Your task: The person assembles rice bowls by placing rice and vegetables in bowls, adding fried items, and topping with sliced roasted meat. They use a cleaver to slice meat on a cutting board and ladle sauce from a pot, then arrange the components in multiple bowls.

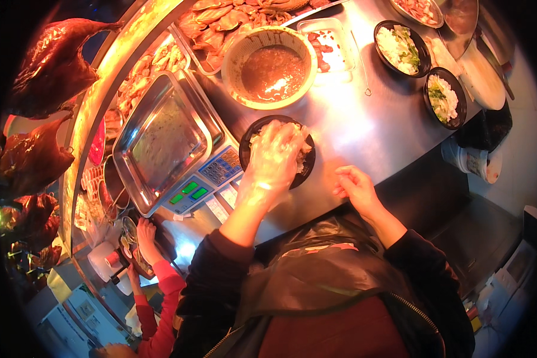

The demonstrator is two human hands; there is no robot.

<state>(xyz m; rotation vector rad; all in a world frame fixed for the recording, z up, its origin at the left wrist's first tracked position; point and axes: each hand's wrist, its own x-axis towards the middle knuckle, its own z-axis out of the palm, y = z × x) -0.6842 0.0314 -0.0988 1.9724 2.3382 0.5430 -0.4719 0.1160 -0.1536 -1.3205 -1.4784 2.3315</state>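
Note:
A clear thin glove covers my left hand (276,155), which reaches down into a black bowl (245,160) of pale food in front of me. Its fingers are bent closed over the food (307,152); the fingertips and whatever they grip are hidden. Near the counter's front edge, my bare right hand (357,186) hovers with loosely bent, parted fingers and nothing visible in them. Just beyond the black bowl stands a cream tub (232,71) of brown sauce. To its left is a scale with a steel tray (206,140) on top.
A metal counter (340,143) carries two black bowls of rice and greens (400,51) (443,98), a clear container (346,48) and a thin hooked rod (360,62). Roasted birds (53,65) hang at left. Another person's red-sleeved arms (164,283) work at lower left.

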